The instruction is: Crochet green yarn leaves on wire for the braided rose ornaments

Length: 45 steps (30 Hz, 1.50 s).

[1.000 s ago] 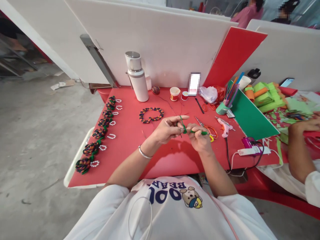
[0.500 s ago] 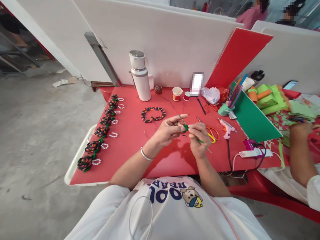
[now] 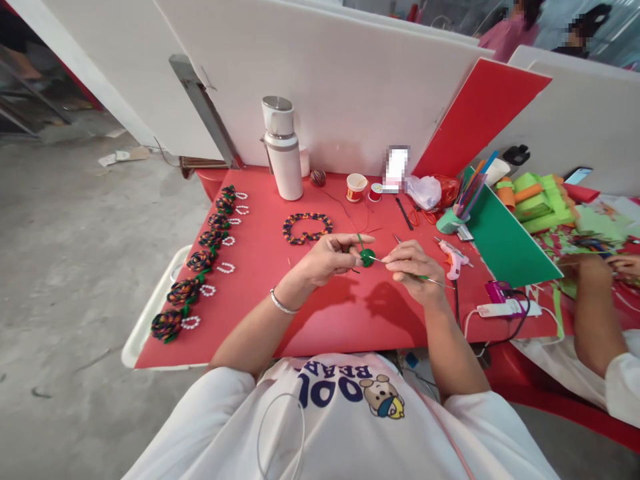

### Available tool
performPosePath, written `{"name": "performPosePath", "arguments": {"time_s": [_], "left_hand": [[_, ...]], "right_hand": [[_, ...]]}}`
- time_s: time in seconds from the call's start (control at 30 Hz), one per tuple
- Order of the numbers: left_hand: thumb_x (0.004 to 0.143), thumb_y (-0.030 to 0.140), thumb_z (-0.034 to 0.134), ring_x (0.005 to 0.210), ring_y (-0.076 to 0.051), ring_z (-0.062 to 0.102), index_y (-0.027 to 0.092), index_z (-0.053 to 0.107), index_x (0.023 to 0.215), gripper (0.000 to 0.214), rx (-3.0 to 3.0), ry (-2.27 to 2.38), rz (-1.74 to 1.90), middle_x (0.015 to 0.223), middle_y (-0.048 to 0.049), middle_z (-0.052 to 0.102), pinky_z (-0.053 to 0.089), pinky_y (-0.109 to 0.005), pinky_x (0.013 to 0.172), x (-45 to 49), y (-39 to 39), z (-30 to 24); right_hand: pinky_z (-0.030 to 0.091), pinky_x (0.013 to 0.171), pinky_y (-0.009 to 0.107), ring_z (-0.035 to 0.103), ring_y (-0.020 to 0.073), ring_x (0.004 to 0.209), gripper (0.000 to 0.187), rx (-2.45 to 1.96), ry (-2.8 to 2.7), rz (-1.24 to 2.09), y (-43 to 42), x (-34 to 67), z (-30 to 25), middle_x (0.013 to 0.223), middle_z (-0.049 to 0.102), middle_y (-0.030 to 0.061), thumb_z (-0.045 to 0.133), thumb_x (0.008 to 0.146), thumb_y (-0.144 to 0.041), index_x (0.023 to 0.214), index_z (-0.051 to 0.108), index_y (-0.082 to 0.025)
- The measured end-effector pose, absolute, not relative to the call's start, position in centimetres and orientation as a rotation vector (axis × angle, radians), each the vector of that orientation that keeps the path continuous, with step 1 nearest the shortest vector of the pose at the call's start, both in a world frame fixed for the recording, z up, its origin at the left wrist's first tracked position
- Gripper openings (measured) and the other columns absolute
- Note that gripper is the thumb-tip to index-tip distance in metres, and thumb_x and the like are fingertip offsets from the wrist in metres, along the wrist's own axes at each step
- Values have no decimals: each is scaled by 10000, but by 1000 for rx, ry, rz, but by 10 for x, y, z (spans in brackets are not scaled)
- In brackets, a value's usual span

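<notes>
My left hand [image 3: 327, 257] pinches a small green crocheted piece [image 3: 367, 257] above the red table [image 3: 330, 313]. A silver bangle sits on that wrist. My right hand [image 3: 415, 270] grips a thin crochet hook [image 3: 434, 281] whose tip points left into the green piece; green yarn runs over the left forefinger. A multicoloured crocheted ring [image 3: 306, 227] lies just beyond my hands. Along the table's left edge lies a row of several dark crocheted flowers [image 3: 193, 273], each with a small white bead loop beside it.
A white flask [image 3: 281, 148] stands at the back, with a yarn ball, small cup [image 3: 356, 187] and thread spool. Scissors [image 3: 423, 215], a glue gun [image 3: 453, 257], a pen cup and a power strip [image 3: 507, 308] lie to the right. Another person's arm [image 3: 593, 313] works among green paper.
My right hand has drawn the hook out to the right, away from the left hand. The green piece now shows as a small round disc. The view shifted slightly.
</notes>
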<state>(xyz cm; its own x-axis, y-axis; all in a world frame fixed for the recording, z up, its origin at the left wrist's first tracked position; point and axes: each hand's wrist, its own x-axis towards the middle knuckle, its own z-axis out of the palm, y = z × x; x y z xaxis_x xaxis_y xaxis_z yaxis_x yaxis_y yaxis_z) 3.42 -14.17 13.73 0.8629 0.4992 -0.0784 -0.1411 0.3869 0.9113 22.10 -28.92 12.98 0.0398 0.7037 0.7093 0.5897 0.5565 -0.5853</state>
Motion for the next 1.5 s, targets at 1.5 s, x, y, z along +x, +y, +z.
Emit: {"name": "performPosePath", "arguments": {"time_s": [1.5], "left_hand": [[631, 221, 897, 597, -106, 614, 98, 782, 1116, 514, 1277, 384, 505, 715, -37, 721, 501, -228, 569, 38, -152, 140]], "right_hand": [[647, 859, 442, 775, 243, 964, 222, -1042, -1358, 619, -288, 232, 122, 1045, 812, 76, 690, 933, -459, 947, 799, -266]]}}
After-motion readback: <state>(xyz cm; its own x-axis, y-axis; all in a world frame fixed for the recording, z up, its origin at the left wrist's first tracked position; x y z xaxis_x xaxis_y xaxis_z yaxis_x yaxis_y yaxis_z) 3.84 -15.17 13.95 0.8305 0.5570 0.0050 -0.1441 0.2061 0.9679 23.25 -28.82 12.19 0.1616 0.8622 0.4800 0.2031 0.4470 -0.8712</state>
